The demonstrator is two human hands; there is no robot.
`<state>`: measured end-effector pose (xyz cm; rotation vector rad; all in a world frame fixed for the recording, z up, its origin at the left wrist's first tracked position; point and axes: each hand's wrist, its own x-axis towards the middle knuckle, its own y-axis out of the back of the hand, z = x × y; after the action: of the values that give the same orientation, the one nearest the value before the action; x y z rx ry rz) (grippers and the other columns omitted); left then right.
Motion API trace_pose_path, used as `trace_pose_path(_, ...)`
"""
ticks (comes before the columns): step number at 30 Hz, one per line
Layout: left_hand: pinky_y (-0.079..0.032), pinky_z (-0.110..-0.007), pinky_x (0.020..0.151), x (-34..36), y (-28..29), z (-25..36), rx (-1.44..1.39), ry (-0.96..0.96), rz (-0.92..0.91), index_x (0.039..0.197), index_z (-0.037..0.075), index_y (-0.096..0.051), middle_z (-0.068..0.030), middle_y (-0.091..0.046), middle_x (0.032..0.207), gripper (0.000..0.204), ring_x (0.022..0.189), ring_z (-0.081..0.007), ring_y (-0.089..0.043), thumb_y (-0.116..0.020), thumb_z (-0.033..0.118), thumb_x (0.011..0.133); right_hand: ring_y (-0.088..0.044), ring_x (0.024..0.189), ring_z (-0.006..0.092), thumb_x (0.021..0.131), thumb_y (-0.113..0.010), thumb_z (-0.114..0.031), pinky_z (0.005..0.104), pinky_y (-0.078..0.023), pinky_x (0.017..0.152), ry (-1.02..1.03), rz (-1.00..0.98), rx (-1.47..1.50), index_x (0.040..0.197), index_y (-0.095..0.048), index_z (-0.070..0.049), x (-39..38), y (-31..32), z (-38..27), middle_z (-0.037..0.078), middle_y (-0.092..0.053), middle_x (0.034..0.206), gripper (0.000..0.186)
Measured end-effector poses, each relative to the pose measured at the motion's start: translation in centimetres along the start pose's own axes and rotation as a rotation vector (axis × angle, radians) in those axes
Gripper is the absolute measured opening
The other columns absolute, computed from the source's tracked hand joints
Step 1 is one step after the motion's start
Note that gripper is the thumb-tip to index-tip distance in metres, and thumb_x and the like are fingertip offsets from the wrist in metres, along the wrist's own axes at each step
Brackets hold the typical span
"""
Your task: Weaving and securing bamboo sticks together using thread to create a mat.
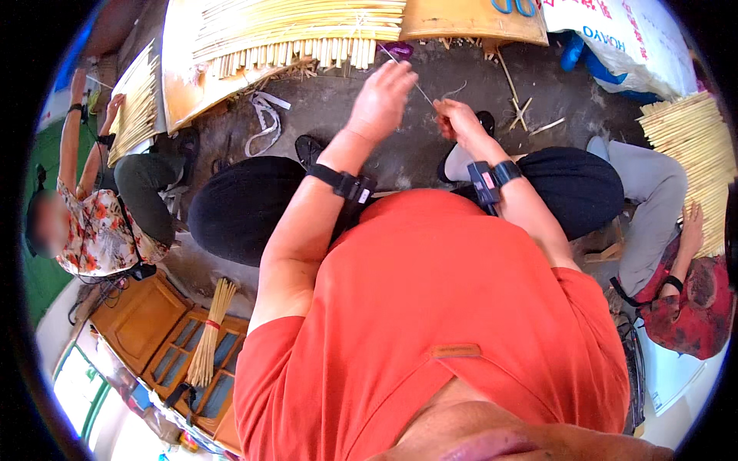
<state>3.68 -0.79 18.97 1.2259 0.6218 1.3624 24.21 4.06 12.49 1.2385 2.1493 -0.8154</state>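
A mat of pale, straight reed-like sticks (300, 27), laid side by side, rests on a board in front of me. From near its right end a thin cord (419, 88) slants down to my right hand (459, 121). The fingers of that hand are closed on the cord and pull it fairly straight. Just left of the cord, my left hand (382, 100) is raised below the mat's edge. Motion smears its fingers, so whether they touch the cord is unclear. Both of my wrists wear black bands with small boxes.
Loose stick pieces (521, 114) and a white strip (265, 123) lie on the dark floor. Blue-handled scissors (513, 6) sit on the board. A white sack (623, 46) stands at the far right. People work at stick mats on both sides. A stick bundle (211, 334) lies behind left.
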Motion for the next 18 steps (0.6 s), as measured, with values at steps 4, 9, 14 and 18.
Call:
trace_pose_path(4,-0.036,-0.049,0.108,0.5,-0.3,3.4,-0.043,-0.157,-0.189,0.114,0.01,-0.067,-0.0092,-0.068,0.111,0.03,0.12,-0.0278,-0.056,-0.06,0.014,0.085,-0.041,0.058,0.0057,0.096,-0.056,-0.026,0.0251,-0.035,0.053,0.279,-0.132,-0.376,0.077,-0.058,-0.009,-5.0,1.4,-3.6,-0.004,-0.049,0.065,0.025)
trace_pose_path(9,-0.05,-0.034,0.086,2.4,3.1,3.3,-0.507,0.015,-0.2,0.094,0.006,-0.071,-0.0042,-0.068,0.092,0.01,0.089,-0.0184,-0.063,-0.066,0.013,0.088,-0.05,0.071,0.0043,0.095,-0.059,-0.019,0.022,-0.041,0.065,0.591,0.108,-0.627,0.083,-0.065,-0.005,-8.3,4.5,-4.8,-0.005,-0.057,0.074,0.019)
trace_pose_path(14,-0.048,-0.028,0.087,2.1,5.9,0.6,-1.363,0.565,0.082,0.089,0.004,-0.069,-0.0031,-0.068,0.087,0.011,0.082,-0.0124,-0.06,-0.061,0.009,0.095,-0.064,0.082,0.0278,0.091,-0.059,-0.019,0.0364,-0.049,0.076,0.622,0.544,-0.889,0.089,-0.066,-0.005,-8.7,8.1,-4.6,0.014,-0.065,0.083,0.015)
trace_pose_path(18,-0.042,-0.051,0.107,1.3,7.1,-2.6,-1.949,0.46,0.372,0.085,0.006,-0.063,-0.0074,-0.065,0.082,0.008,0.087,-0.0235,-0.064,-0.063,0.007,0.092,-0.061,0.089,0.0368,0.09,-0.061,-0.021,0.0423,-0.048,0.079,0.782,0.788,-1.048,0.086,-0.066,-0.005,-8.5,11.5,-5.4,0.016,-0.063,0.093,0.017)
